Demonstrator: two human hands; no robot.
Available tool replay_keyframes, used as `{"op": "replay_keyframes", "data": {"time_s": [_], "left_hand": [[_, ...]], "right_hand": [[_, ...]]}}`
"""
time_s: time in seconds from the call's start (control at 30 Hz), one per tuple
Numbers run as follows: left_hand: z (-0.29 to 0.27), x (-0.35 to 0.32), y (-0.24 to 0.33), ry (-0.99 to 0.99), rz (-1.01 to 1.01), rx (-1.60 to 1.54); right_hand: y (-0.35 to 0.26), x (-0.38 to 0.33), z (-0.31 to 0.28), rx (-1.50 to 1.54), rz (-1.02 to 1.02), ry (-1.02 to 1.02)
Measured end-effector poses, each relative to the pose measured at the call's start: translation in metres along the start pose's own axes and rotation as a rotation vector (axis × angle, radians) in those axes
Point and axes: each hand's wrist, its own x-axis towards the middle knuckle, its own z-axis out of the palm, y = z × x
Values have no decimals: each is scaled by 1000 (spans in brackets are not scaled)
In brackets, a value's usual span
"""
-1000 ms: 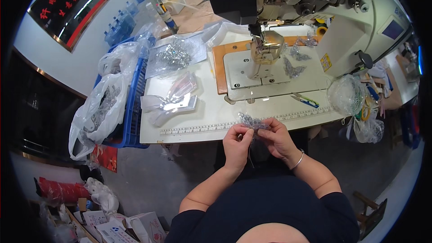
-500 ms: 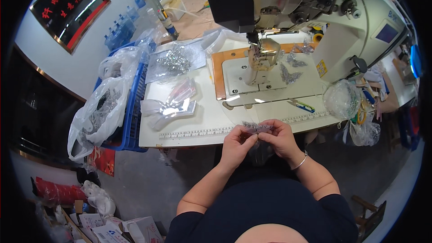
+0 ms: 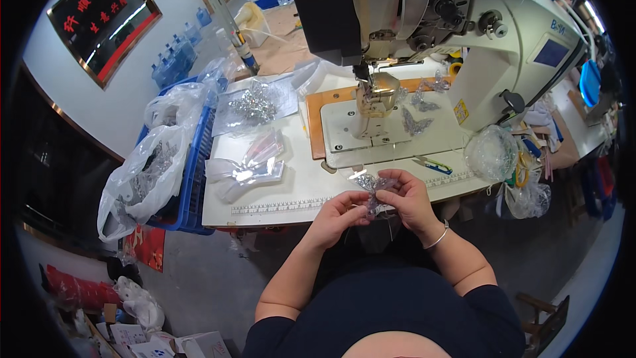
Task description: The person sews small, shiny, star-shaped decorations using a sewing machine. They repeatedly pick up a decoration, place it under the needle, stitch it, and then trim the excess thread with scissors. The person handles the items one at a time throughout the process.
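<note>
At the table's front edge a glittery silver butterfly-shaped piece (image 3: 366, 181) is between my two hands. My right hand (image 3: 409, 204) pinches its right side between thumb and fingers. Curled against its lower left edge is my left hand (image 3: 340, 219), thumb and fingers closed on it. Thin threads hang below the piece. Just beyond stands the sewing machine's post (image 3: 372, 111), under the needle area. Similar silver butterflies (image 3: 416, 121) lie on the machine bed right of the post. Small thread snips (image 3: 434, 164) with a green and blue handle rest right of my hands.
Left on the white table (image 3: 218, 209) lie translucent ribbon-like strips (image 3: 246, 167) and a heap of glittery pieces (image 3: 255, 103) on a plastic sheet. A blue crate (image 3: 193, 189) with plastic bags stands at the left edge. A clear bag (image 3: 491, 152) sits at the right.
The butterfly piece has been turned, so its glittery face shows more. My left hand has shifted slightly left and down along it. The whole view has shifted a little.
</note>
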Motion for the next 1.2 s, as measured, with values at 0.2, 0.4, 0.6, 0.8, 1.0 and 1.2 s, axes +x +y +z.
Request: {"op": "replay_keyframes", "data": {"time_s": [0.2, 0.4, 0.6, 0.8, 1.0, 1.2], "left_hand": [[-4, 5, -25, 73, 230, 144], [34, -17, -23, 120, 433, 47], [52, -5, -22, 159, 523, -500], [28, 11, -17, 315, 536, -460], [20, 11, -11, 336, 419, -372], [18, 12, -16, 344, 383, -383]], "right_hand": [[-7, -4, 11, -262, -147, 27], [-16, 14, 10, -1228, -1252, 39], [-13, 10, 20, -1485, -1485, -93], [-6, 2, 23, -1473, -1246, -150], [-15, -6, 4, -1053, -834, -37], [-22, 14, -25, -808, -45, -168]]}}
